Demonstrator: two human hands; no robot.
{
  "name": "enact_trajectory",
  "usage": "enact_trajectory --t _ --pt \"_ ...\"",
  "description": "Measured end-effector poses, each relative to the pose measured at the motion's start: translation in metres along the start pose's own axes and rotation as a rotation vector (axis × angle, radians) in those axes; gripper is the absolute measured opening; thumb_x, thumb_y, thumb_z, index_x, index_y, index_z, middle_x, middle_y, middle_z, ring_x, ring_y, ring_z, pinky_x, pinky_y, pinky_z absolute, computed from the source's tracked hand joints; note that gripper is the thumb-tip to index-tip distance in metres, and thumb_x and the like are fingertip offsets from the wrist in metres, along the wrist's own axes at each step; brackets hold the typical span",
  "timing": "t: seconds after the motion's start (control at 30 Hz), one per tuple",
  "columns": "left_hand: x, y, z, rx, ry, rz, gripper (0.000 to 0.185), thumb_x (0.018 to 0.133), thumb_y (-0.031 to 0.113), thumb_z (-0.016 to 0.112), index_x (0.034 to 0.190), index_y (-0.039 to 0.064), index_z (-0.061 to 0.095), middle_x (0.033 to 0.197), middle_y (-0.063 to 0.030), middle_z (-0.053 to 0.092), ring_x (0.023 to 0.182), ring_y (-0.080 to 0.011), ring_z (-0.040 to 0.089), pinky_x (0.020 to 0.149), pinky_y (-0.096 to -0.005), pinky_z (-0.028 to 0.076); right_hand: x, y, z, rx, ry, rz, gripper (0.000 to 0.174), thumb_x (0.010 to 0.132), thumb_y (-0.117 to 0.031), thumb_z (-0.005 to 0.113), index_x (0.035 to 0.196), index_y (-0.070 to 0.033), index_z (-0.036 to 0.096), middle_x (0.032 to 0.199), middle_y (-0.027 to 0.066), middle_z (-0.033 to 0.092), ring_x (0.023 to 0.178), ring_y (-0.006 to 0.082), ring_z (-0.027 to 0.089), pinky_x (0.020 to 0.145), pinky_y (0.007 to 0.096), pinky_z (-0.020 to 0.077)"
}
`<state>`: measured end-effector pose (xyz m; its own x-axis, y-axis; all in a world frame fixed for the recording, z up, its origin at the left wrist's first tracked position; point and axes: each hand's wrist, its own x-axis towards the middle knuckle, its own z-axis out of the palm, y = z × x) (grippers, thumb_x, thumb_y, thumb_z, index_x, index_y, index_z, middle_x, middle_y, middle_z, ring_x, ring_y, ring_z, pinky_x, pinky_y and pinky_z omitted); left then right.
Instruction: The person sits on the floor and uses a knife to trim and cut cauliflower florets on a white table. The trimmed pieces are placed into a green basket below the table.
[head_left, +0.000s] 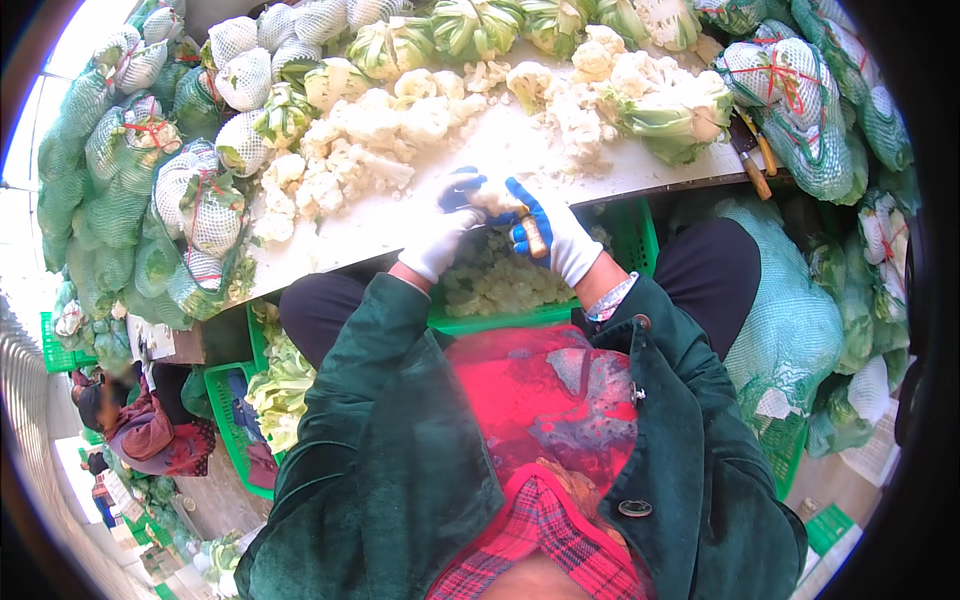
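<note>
Both my hands wear white gloves with blue-coated fingers and meet at the near edge of a white tabletop (330, 240). My left hand (442, 225) grips a pale cauliflower piece (495, 196), whose outline is washed out by glare. In my right hand (551, 229) is a wooden-handled knife (533, 234); its handle points down toward me and its blade is hidden. Beyond the hands lie heaps of cut cauliflower florets (360, 142). Below them, between my knees, a green plastic crate (510, 319) holds more florets (502, 277).
Whole cauliflowers (476, 26) line the far side. Filled net bags (124, 180) flank the table at left, with more (810, 105) at right. Two wooden-handled tools (754, 176) rest at the right edge. Leaves (281, 390) fill a crate at left; a co-worker (146, 435) sits beyond.
</note>
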<state>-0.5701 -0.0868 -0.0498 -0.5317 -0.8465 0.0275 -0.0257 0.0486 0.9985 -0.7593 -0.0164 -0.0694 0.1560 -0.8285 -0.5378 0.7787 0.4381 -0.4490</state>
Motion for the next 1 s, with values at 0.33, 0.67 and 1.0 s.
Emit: enact_trajectory --t 0.33,0.67,1.0 --pt "-0.013 -0.007 0.002 -1.007 -0.122 -0.405 0.054 0.095 0.016 0.068 0.145 0.008 0.050 0.130 -0.0134 0.060 0.118 -0.0261 0.062 0.099 -0.0439 0.055 -0.016 0.006 0.011 -0.609 -0.010 -0.618 0.055 0.089 -0.010 0.077 0.139 -0.003 0.056 0.114 0.0076 0.067 0.099 0.0167 0.066 0.084 0.0299 0.0562" --pt "-0.010 -0.007 0.008 -0.794 -0.193 -0.247 0.034 0.089 0.008 0.073 0.121 0.004 0.063 0.105 -0.0073 0.068 0.098 -0.0183 0.066 0.089 -0.0337 0.056 -0.015 0.004 0.011 -0.533 0.107 -0.535 0.038 0.098 -0.019 0.070 0.130 -0.001 0.062 0.094 0.0042 0.069 0.063 0.0061 0.057 0.052 0.0224 0.0471" --pt "-0.022 -0.006 0.021 -0.680 0.047 -0.308 0.037 0.090 0.002 0.071 0.124 0.006 0.059 0.108 -0.0070 0.068 0.096 -0.0183 0.068 0.084 -0.0340 0.059 -0.015 0.005 0.004 -0.899 0.017 -0.647 0.052 0.088 -0.017 0.078 0.135 -0.001 0.061 0.111 0.0091 0.069 0.095 0.0136 0.065 0.085 0.0298 0.0550"
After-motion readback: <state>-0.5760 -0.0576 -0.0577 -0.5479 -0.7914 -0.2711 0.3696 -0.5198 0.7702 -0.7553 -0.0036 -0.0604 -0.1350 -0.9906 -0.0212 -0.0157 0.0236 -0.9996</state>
